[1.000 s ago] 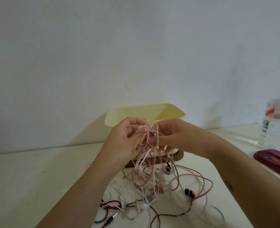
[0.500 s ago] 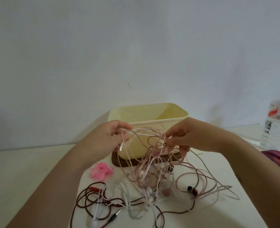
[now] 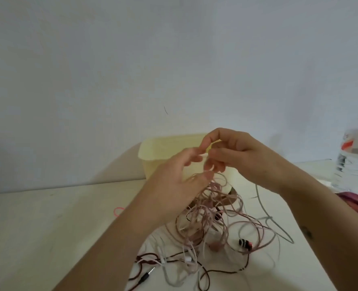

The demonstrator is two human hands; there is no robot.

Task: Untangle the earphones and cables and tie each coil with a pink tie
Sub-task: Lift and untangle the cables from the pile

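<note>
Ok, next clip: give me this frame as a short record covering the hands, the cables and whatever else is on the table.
left hand: pinches the top of the pink earphone tangle, lower loops trailing on the table
right hand: fingers curled beside the left's; grip blurred
loose on table: dark red cable, grey cable, striped earbud, pink tie
behind hands: yellow tub
right edge: water bottle
tied coils: none visible

Tangled pink, white, maroon cables (image 3: 211, 209)
</note>
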